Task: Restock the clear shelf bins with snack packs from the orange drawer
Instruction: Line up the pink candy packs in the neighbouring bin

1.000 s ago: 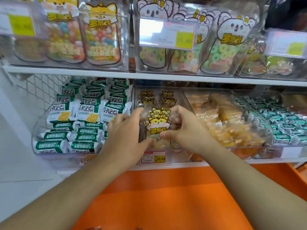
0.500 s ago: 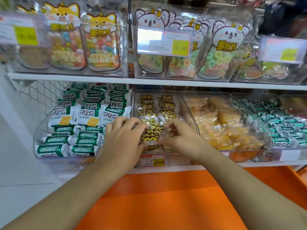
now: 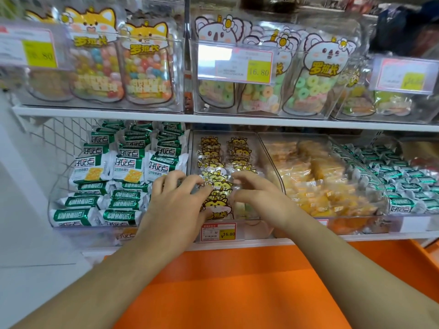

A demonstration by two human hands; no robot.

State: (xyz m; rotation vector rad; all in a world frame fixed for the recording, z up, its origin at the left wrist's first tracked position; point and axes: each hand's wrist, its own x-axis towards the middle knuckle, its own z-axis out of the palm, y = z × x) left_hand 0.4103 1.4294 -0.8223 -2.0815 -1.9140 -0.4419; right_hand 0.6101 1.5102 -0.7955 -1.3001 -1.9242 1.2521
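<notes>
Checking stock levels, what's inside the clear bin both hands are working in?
The clear bin holds two rows of yellow cat-print snack packs. The left hand and right hand cover the front packs; the bin's bottom is hidden.

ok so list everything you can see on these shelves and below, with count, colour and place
cat-face snack packs: two rows, yellow and clear, lower middle bin
green-and-white biscuit packs: many, lower left bin
orange-yellow snack packs: many, bin right of middle
green-and-white small packs: many, lower far right
jelly bean bags: two, multicoloured, upper left bin
ring candy bags: about three, green and pastel, upper middle bin
price tag: one, red and yellow, middle bin front
orange drawer: one, below shelf
left hand: on the cat-face packs
right hand: on the cat-face packs
</notes>
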